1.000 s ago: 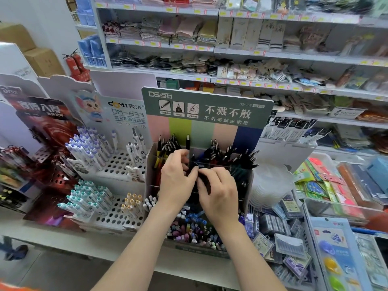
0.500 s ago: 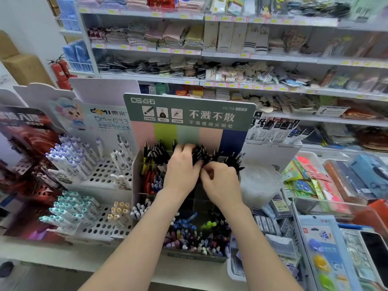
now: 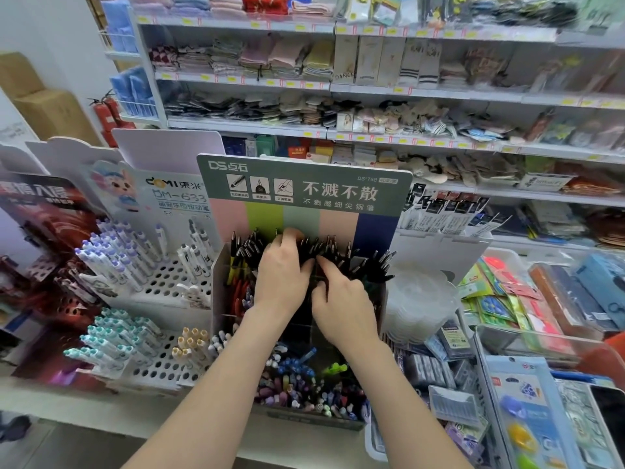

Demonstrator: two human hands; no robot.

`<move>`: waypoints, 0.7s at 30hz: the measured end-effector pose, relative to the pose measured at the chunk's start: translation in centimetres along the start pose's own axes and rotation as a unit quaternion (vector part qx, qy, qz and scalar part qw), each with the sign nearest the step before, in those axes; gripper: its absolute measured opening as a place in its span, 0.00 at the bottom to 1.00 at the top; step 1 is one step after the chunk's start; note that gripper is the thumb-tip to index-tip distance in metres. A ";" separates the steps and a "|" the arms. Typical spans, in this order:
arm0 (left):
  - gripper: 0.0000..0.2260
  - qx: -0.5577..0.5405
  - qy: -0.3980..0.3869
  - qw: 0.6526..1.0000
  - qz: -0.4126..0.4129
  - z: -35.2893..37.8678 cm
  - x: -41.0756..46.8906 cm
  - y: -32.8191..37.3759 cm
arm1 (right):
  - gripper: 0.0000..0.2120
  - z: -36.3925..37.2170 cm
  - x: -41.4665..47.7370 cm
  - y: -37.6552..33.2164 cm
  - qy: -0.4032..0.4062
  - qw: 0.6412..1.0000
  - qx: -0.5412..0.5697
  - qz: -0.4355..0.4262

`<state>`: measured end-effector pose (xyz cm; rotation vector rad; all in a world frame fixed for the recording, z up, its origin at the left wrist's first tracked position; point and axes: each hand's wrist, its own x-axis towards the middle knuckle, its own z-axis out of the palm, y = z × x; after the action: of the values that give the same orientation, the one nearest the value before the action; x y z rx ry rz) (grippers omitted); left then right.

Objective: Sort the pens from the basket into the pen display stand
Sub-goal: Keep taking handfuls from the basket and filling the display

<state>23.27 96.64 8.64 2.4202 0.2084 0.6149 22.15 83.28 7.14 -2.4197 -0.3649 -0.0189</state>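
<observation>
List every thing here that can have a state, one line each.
Green-headed cardboard pen display stand, upright, top row crowded.
Black clip pens, upright or leaning in the stand's top row.
Left hand, fingers down among the black pens; grip hidden.
Right hand, fingers bent at the same pens; grip hidden.
Mixed coloured pens, heaped low in front of the stand.
White perforated plastic rack, partly filled, many holes bare.

"DS-758" on pen display stand [image 3: 382,198]
</observation>
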 end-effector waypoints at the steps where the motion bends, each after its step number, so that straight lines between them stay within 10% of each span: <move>1: 0.16 0.013 0.004 1.000 0.006 0.1 -0.1 0.0 | 0.30 0.1 -0.3 -0.2 -0.002 1.000 -0.023 -0.001; 11: 0.17 0.033 0.014 0.999 -0.022 -0.2 0.3 0.8 | 0.32 -0.7 0.2 -2.3 0.050 0.984 -0.170 -0.010; 21: 0.07 0.070 0.032 0.995 0.069 0.9 -0.1 0.6 | 0.12 -0.9 -0.9 -0.1 0.222 0.974 0.001 -0.043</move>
<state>23.66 95.61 8.36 2.5683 0.1157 0.7631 21.36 82.55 7.85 -2.3110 -0.2603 -0.5883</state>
